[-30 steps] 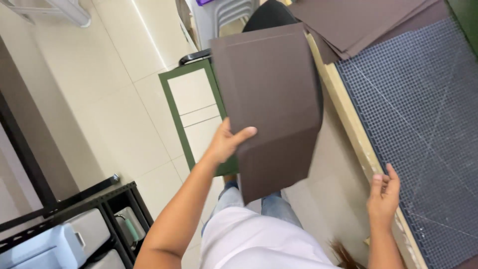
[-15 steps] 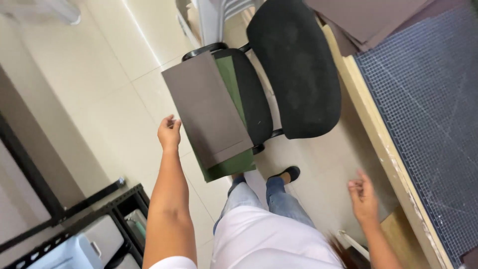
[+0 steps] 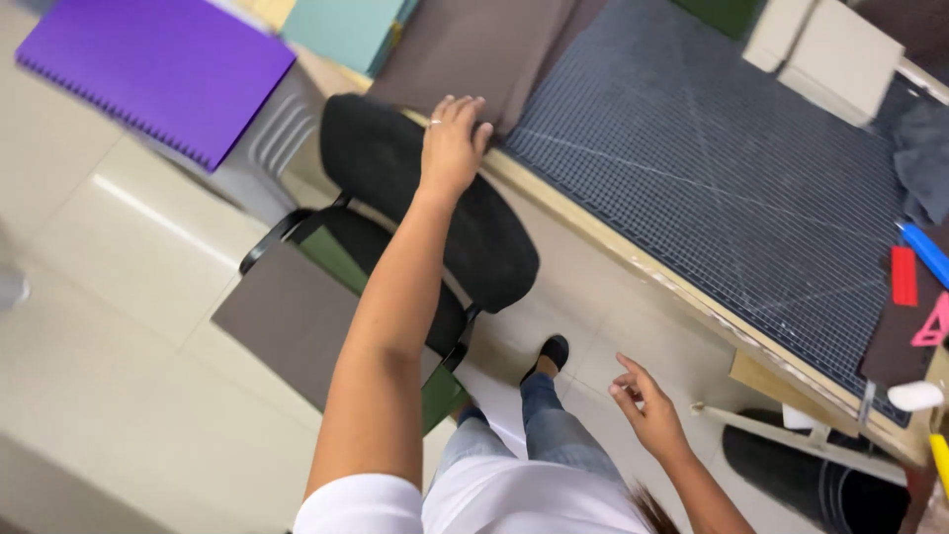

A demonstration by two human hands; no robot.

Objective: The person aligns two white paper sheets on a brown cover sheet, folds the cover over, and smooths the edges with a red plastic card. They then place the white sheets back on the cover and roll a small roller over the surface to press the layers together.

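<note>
Brown sheets (image 3: pixel 474 44) on cutting mat (image 3: pixel 692 188) edge, left hand (image 3: pixel 452 146) fingers flat on them, right hand (image 3: pixel 647 410) loosely spread, empty.

a single head-worn view looks steeply down, close over the table edge (image 3: pixel 633 259) and floor (image 3: pixel 109 326).

Across the middle of the frame we see open room on the cutting mat (image 3: pixel 712 198), which covers the worktop (image 3: pixel 633 259). At upper centre brown sheets (image 3: pixel 474 44) crowd its near corner, where the left hand (image 3: pixel 453 138) rests on them. Grey boxes (image 3: pixel 825 49) block the upper right, and small tools (image 3: pixel 914 297) clutter the right edge. Below the worktop edge, the chair (image 3: pixel 425 208) fills the centre left; the right hand (image 3: pixel 647 410) hangs in free air at lower centre.
</note>
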